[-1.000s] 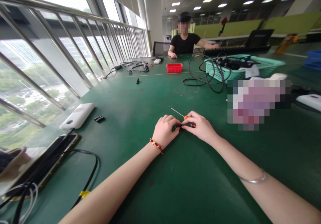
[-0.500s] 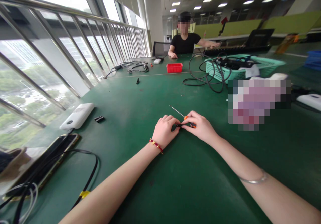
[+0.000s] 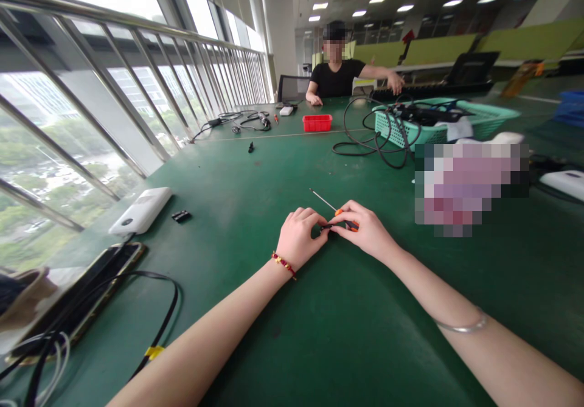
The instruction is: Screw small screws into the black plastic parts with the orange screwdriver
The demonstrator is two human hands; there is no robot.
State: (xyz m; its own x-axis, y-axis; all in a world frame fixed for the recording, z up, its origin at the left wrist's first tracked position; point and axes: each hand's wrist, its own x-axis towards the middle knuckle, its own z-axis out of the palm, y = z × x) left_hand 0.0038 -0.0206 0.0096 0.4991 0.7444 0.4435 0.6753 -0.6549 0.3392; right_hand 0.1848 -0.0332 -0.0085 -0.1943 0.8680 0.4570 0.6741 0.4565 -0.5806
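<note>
My left hand [image 3: 301, 233], with a red beaded bracelet at the wrist, pinches a small black part [image 3: 326, 227] between thumb and fingertips. What exactly this part is cannot be made out. My right hand [image 3: 368, 229] is closed around a screwdriver [image 3: 323, 199] with an orange and black handle; its thin metal shaft points up and left, away from the black part. The right thumb and a fingertip also meet the black part, so the two hands almost touch. Part of the handle is hidden behind the right fingers.
Around the green table [image 3: 237, 200] lie a white power bank [image 3: 143, 210], a small black piece [image 3: 181, 216], a phone [image 3: 86, 297] with cables, a red bin [image 3: 317, 123] and a teal basket [image 3: 490, 115] with black cables. A person in black [image 3: 335, 78] sits opposite.
In my right hand the screwdriver has tilted slightly, its tip shifting a little right and up. Both hands stay in place. Across the table, the person's outstretched hand has changed pose.
</note>
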